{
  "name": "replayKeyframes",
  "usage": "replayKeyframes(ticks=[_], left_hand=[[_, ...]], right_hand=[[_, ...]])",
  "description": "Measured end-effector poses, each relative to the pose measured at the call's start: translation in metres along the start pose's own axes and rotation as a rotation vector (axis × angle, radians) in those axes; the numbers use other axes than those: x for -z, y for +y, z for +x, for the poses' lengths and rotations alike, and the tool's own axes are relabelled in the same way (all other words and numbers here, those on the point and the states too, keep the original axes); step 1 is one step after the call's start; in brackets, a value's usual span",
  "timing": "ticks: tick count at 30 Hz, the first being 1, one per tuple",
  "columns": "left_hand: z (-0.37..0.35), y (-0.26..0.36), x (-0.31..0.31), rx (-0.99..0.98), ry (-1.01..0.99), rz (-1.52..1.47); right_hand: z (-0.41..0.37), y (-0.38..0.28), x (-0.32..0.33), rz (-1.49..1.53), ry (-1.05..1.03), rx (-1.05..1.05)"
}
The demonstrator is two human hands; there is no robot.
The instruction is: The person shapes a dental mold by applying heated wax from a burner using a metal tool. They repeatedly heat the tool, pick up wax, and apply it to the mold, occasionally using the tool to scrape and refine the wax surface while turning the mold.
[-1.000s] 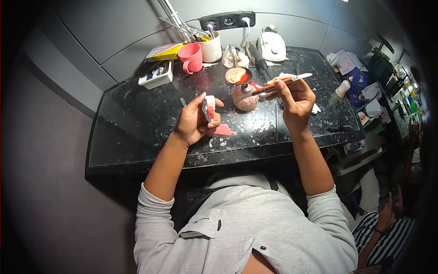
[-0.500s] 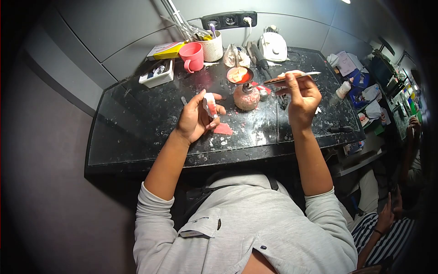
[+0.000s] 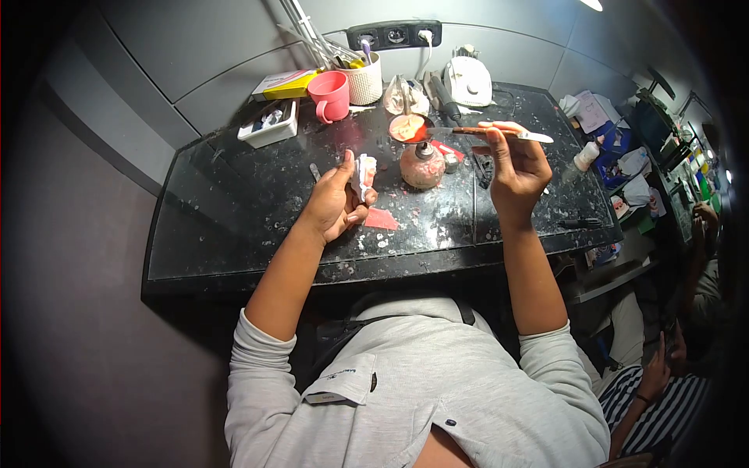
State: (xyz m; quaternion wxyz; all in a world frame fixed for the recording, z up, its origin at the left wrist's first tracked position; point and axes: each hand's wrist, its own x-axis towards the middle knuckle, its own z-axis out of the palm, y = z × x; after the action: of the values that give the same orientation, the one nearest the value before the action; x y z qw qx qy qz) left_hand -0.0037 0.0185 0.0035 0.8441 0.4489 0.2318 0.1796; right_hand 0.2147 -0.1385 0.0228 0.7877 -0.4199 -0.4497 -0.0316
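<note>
My left hand (image 3: 335,204) is half curled, thumb and fingers gripping a small white-and-pink dental model (image 3: 364,176) above the near-middle of the black, wax-spotted tabletop (image 3: 226,242). A flat pink wax piece (image 3: 381,219) lies just right of that hand. In my right hand (image 3: 518,175), fingers pinch a slim brown-handled metal tool (image 3: 469,130), pointing left. Its far tip is at the right edge of a round, dark-rimmed pan of red wax (image 3: 420,132); I cannot tell whether they touch. Just nearer stands a round, pink-flecked glass burner (image 3: 422,171).
</note>
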Motion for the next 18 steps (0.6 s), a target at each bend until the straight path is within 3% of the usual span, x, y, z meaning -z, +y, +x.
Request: replayKeyframes(ticks=[2, 5, 18], left_hand=[[0.001, -0.002, -0.003, -0.007, 0.034, 0.018], [-0.001, -0.002, -0.005, -0.003, 0.048, 0.064], [-0.003, -0.003, -0.01, -0.02, -0.04, 0.13]], right_hand=[[-0.001, -0.003, 0.0, 0.058, 0.0, -0.001], [-0.006, -0.008, -0.006, 0.222, -0.157, -0.146], [-0.016, -0.002, -0.019, 0.198, -0.248, -0.203]])
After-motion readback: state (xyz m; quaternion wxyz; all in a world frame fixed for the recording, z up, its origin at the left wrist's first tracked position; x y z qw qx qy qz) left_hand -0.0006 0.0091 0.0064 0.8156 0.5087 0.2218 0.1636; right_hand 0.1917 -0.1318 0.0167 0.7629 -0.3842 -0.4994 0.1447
